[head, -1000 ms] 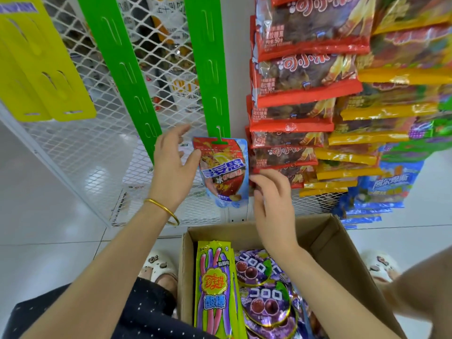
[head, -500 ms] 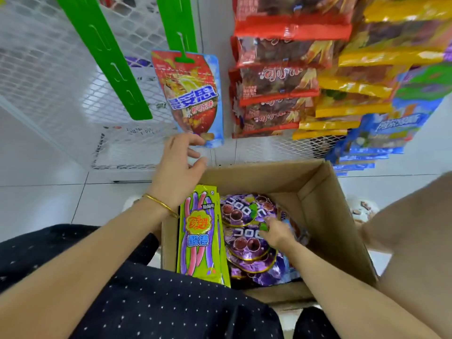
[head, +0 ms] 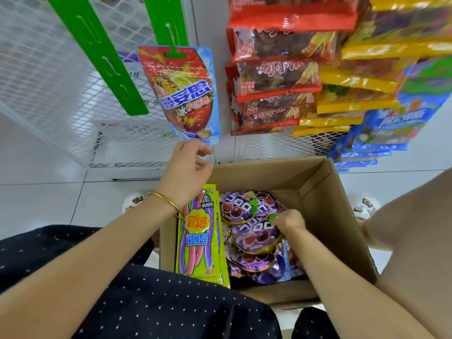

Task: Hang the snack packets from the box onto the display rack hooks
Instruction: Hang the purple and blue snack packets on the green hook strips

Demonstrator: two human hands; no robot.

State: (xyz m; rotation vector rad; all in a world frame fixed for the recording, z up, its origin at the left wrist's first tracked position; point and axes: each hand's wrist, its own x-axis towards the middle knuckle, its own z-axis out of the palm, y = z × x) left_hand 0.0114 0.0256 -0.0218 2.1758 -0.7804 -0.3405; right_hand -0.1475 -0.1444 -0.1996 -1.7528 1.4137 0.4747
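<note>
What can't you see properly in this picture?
Head view, the only one:
- Whether the right hand grips a purple packet: its fingertips are tucked out of sight.
- The bottom of the box: packets cover it.
- The top of the green strip: cut off by the upper edge.
- Small print on the red packets: blurred.

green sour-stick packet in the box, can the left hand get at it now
Probably yes. The left hand hangs empty just above the tall green plastic sour-stick packet, whose top edge stands uncovered against the brown cardboard box's left wall; the right hand pinches a purple round packet further right.
</note>
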